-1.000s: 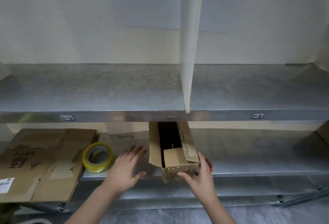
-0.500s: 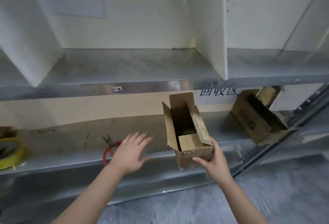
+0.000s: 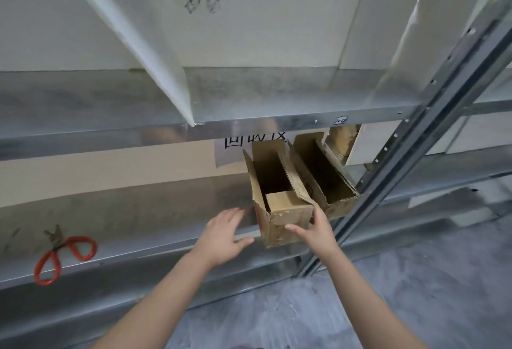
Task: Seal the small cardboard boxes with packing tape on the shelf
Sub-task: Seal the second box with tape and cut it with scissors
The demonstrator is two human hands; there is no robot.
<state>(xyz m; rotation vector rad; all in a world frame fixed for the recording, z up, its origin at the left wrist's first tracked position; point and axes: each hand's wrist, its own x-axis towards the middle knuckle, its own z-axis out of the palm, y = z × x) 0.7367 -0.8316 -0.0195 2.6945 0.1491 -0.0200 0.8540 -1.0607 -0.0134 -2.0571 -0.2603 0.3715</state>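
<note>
The small box [image 3: 279, 201] has shifted right along the lower shelf [image 3: 138, 254], now just beside a second open box [image 3: 324, 179], with the scissors [image 3: 65, 254] well apart at left and the tape roll gone from view. The right hand [image 3: 313, 231] has its grip pinching the box's near end; the left hand [image 3: 225, 233] is spread just left of it. Flaps are up, so sealing looks not yet begun.

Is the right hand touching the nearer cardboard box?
Touching. The head view shows the right hand gripping the nearer box: thumb on its front, fingers round its side.
</note>
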